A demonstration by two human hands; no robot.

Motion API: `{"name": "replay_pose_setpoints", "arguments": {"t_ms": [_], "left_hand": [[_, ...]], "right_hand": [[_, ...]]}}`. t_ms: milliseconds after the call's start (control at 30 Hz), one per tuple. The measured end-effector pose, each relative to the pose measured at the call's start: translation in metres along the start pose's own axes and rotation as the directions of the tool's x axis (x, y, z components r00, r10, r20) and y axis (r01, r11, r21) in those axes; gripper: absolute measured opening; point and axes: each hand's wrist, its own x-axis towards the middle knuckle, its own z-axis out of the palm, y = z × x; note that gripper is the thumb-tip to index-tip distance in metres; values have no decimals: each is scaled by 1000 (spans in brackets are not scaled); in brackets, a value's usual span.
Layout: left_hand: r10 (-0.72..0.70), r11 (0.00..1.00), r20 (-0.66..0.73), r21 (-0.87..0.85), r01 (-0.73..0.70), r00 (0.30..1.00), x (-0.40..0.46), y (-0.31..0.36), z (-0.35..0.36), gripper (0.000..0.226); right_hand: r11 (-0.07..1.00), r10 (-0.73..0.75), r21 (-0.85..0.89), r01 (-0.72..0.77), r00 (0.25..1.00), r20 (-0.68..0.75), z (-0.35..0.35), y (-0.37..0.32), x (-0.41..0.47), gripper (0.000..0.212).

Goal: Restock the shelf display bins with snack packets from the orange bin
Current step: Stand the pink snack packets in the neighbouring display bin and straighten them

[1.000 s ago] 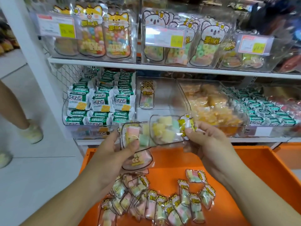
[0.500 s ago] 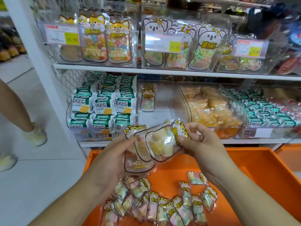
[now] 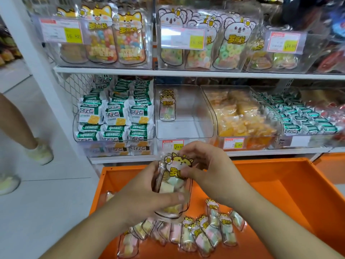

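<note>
Above the orange bin (image 3: 270, 176), my left hand (image 3: 147, 195) grips a small stack of clear snack packets (image 3: 174, 184) with pastel cubes and a yellow cat label, held upright. My right hand (image 3: 207, 169) pinches the top of that stack from the right. Several more of the same packets (image 3: 197, 234) lie loose on the bin floor below my hands. On the lower shelf straight ahead stands a clear display bin (image 3: 186, 128) holding a single such packet (image 3: 167, 105) upright at its back left.
Green-and-white biscuit packs (image 3: 115, 114) fill the bin to the left, orange sweets (image 3: 240, 116) the bin to the right. The upper shelf (image 3: 186, 72) carries clear boxes of candy bags. A person's leg and shoe (image 3: 40, 150) stand on the white floor at left.
My hands have brought the two separate packets together into one upright stack and dropped slightly toward the orange bin. The view has moved closer to the shelf.
</note>
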Motion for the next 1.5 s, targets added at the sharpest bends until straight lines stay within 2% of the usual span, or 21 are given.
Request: {"name": "replay_pose_setpoints", "arguments": {"t_ms": [133,367,433,533,600,667,767,900,1000,1100,1267,1433,1500], "left_hand": [[26,999,-64,23,-25,998,0,0,1,53],[59,998,-113,45,-55,992,2,-2,3,58],[63,998,-108,34,-59,992,2,-1,2,61],[98,995,-74,37,-96,992,2,4,1,84],[163,984,-50,87,-158,985,4,7,1,79],[210,968,-16,147,-206,977,5,15,1,74],[247,937,-9,257,-236,969,13,24,-2,66],[290,914,-62,315,-257,955,38,46,-2,52],[332,891,-142,371,-261,932,75,62,-1,51],[341,895,-164,357,-266,926,121,77,-6,52],[327,896,-173,369,-247,929,204,79,-15,55],[295,928,-295,315,-199,909,269,67,-13,41],[283,921,-331,357,-159,900,285,62,-13,50]], "right_hand": [[990,-85,-121,78,995,-48,-1,1,0,40],[983,-100,-147,109,993,63,5,4,-2,47],[997,-18,-78,23,997,69,4,4,-1,51],[975,151,156,-158,987,60,-5,2,3,56],[954,156,250,-167,986,64,-11,1,5,49],[955,103,274,-114,993,51,-16,-2,10,42],[984,4,177,-9,1000,26,-26,-4,23,39],[996,-85,-11,85,995,-46,-44,-4,49,28],[983,-170,-91,159,977,-126,-63,-8,78,27],[965,-219,-171,200,970,-102,-83,-5,116,29],[936,-200,-317,151,971,-130,-100,22,186,28],[915,-85,-404,20,986,-145,-97,68,249,23],[913,-70,-407,-1,985,-159,-93,84,263,25]]}}
